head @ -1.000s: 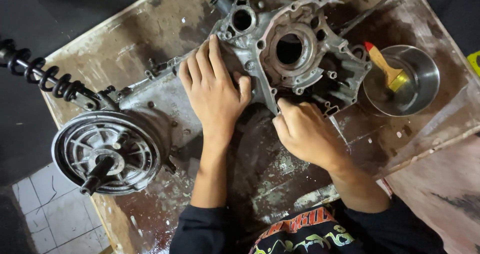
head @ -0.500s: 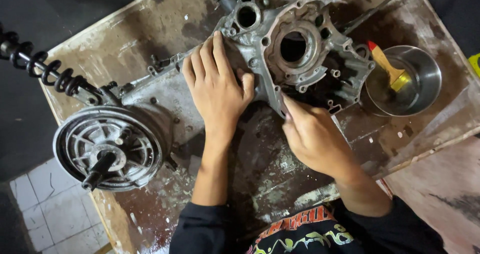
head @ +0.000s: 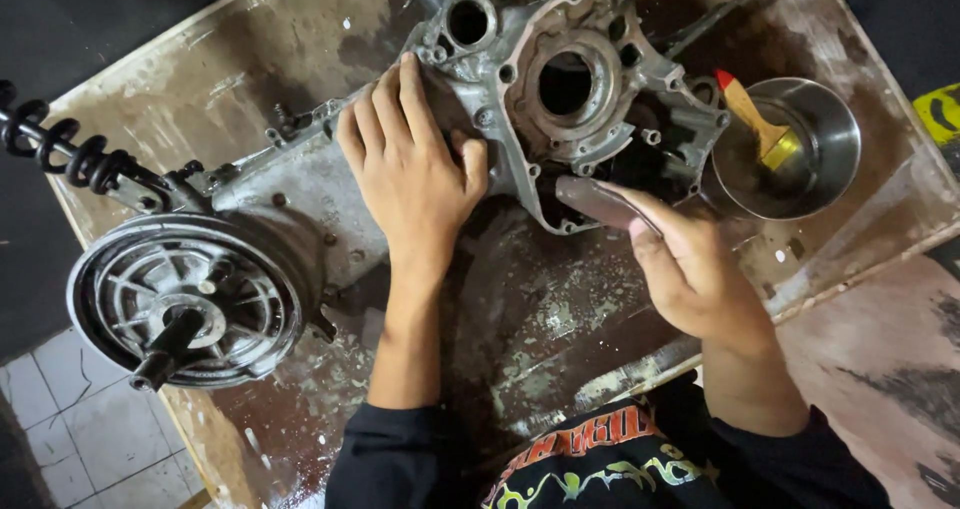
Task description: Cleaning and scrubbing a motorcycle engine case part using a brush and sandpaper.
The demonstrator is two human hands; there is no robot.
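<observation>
A grey metal engine crankcase (head: 560, 79) with a round bore lies on a stained wooden board (head: 520, 309). My left hand (head: 410, 169) lies flat on the case, fingers spread toward its left part. My right hand (head: 690, 269) grips a flat dark blade-like tool (head: 600, 201), whose tip touches the lower edge of the case. At the case's left end sits a round finned hub (head: 185, 299) with a short shaft.
A steel bowl (head: 790, 149) holding a wooden-handled brush with a red tip (head: 755, 119) stands right of the case. A black coil spring (head: 70, 149) sticks out at far left. White floor tiles (head: 50, 429) show at bottom left.
My right hand has drawn back to the right from the case edge and lifted, showing the flat tool. My left hand stays pressed on the case.
</observation>
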